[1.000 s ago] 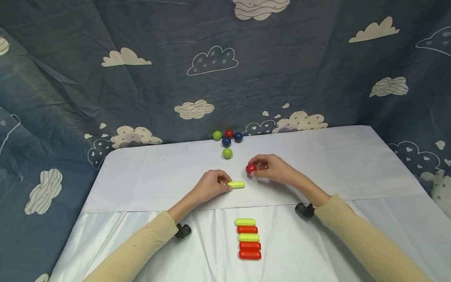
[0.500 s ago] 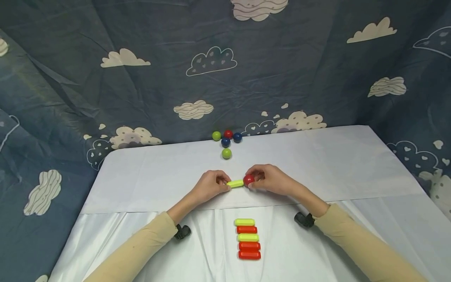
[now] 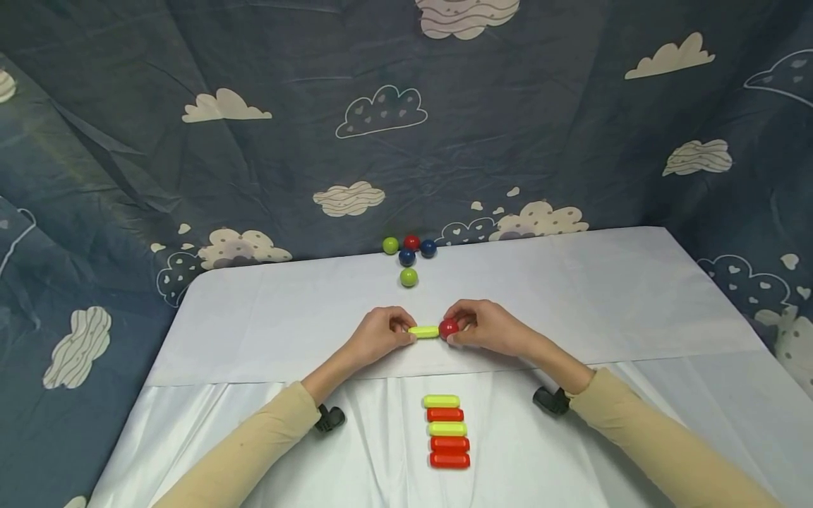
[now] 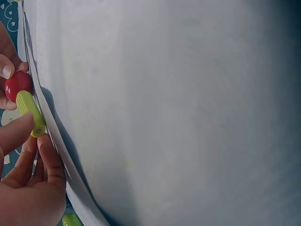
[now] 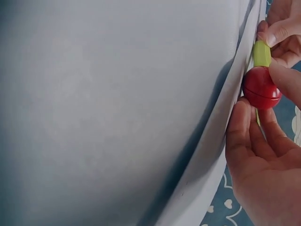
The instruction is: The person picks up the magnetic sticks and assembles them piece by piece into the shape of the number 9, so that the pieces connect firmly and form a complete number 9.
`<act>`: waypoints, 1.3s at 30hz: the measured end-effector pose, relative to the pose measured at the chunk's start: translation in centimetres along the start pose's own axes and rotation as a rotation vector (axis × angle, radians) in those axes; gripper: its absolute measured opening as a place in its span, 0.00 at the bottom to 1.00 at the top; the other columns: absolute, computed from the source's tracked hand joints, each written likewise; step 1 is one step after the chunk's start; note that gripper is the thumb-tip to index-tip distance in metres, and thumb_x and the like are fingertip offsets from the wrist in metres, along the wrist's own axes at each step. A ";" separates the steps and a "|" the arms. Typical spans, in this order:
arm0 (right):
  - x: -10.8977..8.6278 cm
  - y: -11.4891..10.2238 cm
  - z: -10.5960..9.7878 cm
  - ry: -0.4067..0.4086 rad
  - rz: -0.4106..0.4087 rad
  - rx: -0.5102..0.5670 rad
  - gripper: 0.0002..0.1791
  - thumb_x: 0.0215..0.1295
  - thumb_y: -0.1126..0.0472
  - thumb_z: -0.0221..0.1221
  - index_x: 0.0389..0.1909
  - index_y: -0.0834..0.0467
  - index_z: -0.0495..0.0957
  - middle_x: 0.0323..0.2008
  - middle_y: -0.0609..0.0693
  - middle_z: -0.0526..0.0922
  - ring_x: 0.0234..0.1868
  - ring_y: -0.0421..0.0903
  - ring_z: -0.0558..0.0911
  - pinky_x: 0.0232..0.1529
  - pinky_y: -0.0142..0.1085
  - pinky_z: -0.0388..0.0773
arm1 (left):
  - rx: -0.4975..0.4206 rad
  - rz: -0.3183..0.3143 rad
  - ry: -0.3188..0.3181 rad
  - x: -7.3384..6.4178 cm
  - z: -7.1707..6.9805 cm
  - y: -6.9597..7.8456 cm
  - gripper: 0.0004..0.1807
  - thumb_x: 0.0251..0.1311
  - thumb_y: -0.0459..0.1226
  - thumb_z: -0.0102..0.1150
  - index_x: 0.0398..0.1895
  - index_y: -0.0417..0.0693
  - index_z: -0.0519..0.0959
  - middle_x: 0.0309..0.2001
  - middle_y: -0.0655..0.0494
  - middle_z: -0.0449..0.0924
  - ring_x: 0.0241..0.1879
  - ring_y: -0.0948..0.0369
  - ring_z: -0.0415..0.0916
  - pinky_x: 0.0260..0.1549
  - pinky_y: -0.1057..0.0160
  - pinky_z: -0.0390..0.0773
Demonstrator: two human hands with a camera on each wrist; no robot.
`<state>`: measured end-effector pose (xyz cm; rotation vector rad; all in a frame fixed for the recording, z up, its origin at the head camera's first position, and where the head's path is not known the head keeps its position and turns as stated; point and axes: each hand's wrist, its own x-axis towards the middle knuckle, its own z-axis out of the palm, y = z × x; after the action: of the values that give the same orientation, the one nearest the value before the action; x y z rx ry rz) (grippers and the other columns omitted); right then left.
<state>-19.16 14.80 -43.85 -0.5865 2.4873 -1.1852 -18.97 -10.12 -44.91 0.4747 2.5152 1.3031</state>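
Between thumb and fingers, my left hand (image 3: 379, 336) pinches the left end of a short yellow-green rod (image 3: 424, 331). My right hand (image 3: 488, 327) holds a glossy red ball (image 3: 448, 328) against the rod's other end. The left wrist view shows a small grey dot on the end face of the rod (image 4: 31, 113) near my left thumb. In the right wrist view a thin seam line runs around the red ball (image 5: 261, 88), with my right thumb and fingers about it.
Several balls, including a green ball (image 3: 408, 276) and a blue ball (image 3: 407, 257), cluster at the table's back edge. Nearer me, red and yellow-green rods (image 3: 447, 428) lie in a column on the white cloth (image 3: 305, 444). A dark cloud-patterned curtain (image 3: 286, 155) hangs behind.
My right hand has brought the red ball down and left to the free end of the yellow-green rod. The rod tilted briefly and is level again. My left hand has stayed in place.
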 end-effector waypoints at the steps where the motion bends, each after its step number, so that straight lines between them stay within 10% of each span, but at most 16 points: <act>1: 0.0 0.0 0.0 -0.001 -0.001 -0.001 0.19 0.56 0.62 0.71 0.49 0.58 0.79 0.36 0.48 0.80 0.38 0.46 0.76 0.41 0.36 0.76 | -0.004 0.002 0.000 0.0 0.0 0.0 0.07 0.59 0.32 0.66 0.40 0.44 0.83 0.26 0.56 0.75 0.27 0.62 0.69 0.28 0.66 0.68; 26: 0.1 0.7 -0.6 -0.054 -0.017 -0.002 0.19 0.57 0.60 0.70 0.48 0.56 0.78 0.38 0.46 0.80 0.39 0.46 0.76 0.41 0.35 0.77 | -0.053 -0.025 -0.017 0.4 -0.3 0.3 0.08 0.60 0.34 0.65 0.42 0.44 0.83 0.31 0.56 0.79 0.30 0.60 0.73 0.30 0.65 0.74; 39: 0.2 0.5 -0.5 -0.049 -0.031 -0.013 0.19 0.57 0.58 0.71 0.48 0.54 0.78 0.39 0.45 0.80 0.40 0.45 0.76 0.42 0.36 0.77 | 0.030 -0.083 0.386 5.2 -1.0 1.1 0.23 0.56 0.34 0.70 0.54 0.37 0.76 0.43 0.44 0.78 0.38 0.54 0.75 0.39 0.58 0.74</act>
<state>-19.62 15.30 -43.96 -0.6518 2.4547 -1.1528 -23.94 -8.13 -43.87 0.1294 2.8291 1.4431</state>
